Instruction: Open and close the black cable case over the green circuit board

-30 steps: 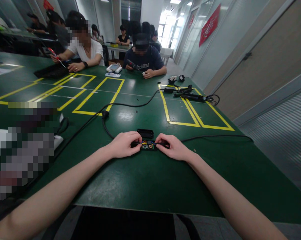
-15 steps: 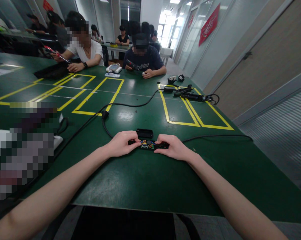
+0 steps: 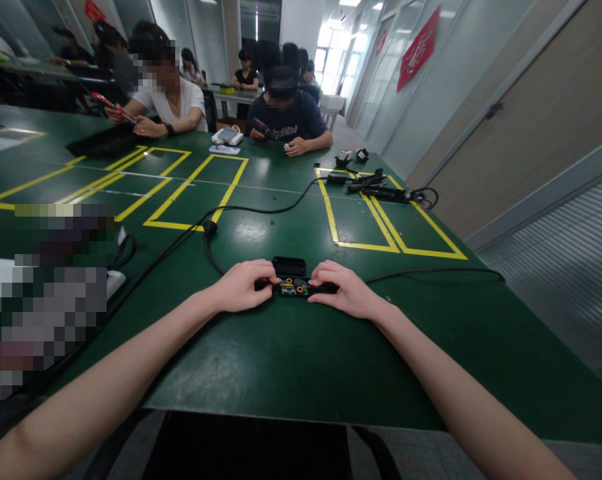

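A small circuit board (image 3: 293,288) with orange coils sits in a black case half on the green table (image 3: 291,360). My left hand (image 3: 243,285) is closed on the board's left end. My right hand (image 3: 343,290) is closed on its right end. Fingers of both hands curl over the black ends. Just behind the board lies a black cover piece (image 3: 289,265), untouched. A black cable (image 3: 431,272) runs off to the right from under my right hand.
A black cord (image 3: 215,250) loops behind my left hand. Yellow tape outlines (image 3: 201,193) mark the table. Black tools and adapters (image 3: 381,190) lie at the back right. Two people (image 3: 288,117) work at the far edge. A blurred area is at the left.
Both hands stay on the circuit board and have shifted slightly away from me with it, closer to the black cover piece.
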Tool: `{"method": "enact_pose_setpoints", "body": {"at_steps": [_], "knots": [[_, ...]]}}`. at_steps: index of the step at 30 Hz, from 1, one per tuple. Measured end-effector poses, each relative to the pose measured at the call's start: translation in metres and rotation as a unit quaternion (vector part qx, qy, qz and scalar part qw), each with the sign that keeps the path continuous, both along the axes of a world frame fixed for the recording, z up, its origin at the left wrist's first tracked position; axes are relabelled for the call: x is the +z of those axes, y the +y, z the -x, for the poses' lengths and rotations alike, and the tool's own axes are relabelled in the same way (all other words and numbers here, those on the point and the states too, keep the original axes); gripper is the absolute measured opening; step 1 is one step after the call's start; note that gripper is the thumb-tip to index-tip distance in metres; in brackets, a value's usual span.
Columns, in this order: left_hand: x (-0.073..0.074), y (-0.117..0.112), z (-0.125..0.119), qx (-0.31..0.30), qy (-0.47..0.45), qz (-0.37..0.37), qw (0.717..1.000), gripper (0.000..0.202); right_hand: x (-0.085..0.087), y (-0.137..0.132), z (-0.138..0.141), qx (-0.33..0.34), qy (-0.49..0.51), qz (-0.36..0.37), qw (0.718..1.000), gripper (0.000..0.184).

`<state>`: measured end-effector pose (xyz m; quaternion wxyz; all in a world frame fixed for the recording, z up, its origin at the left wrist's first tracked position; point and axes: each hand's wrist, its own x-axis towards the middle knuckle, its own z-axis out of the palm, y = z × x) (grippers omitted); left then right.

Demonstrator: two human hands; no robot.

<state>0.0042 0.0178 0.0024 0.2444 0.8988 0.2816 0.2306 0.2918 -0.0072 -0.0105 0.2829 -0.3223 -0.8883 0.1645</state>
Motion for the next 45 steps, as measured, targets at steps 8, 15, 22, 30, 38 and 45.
{"method": "enact_pose_setpoints", "body": {"at_steps": [8,15,22,30,38,45], "knots": [[0.005,-0.002,-0.002,-0.013,0.028,-0.073,0.997,0.014,0.005,-0.003,0.002,-0.012,0.005,0.023,1.0,0.024],[0.003,-0.004,-0.004,0.026,0.031,-0.114,0.993,0.031,0.008,-0.004,0.002,-0.084,0.023,-0.037,0.995,0.019],[-0.008,0.001,-0.003,0.075,0.106,-0.097,0.987,0.079,-0.006,0.002,0.003,-0.096,-0.045,-0.035,0.994,0.037],[-0.004,-0.002,-0.004,0.05,0.051,-0.078,0.994,0.074,-0.005,-0.001,0.006,-0.083,0.049,0.012,0.995,0.02],[-0.005,-0.006,-0.004,-0.011,-0.004,-0.034,0.999,0.076,-0.007,-0.005,0.015,-0.114,0.21,0.133,0.962,0.015],[-0.008,-0.005,-0.004,0.002,-0.002,-0.035,0.999,0.084,-0.011,-0.003,0.014,-0.107,0.215,0.14,0.961,0.028]]}}
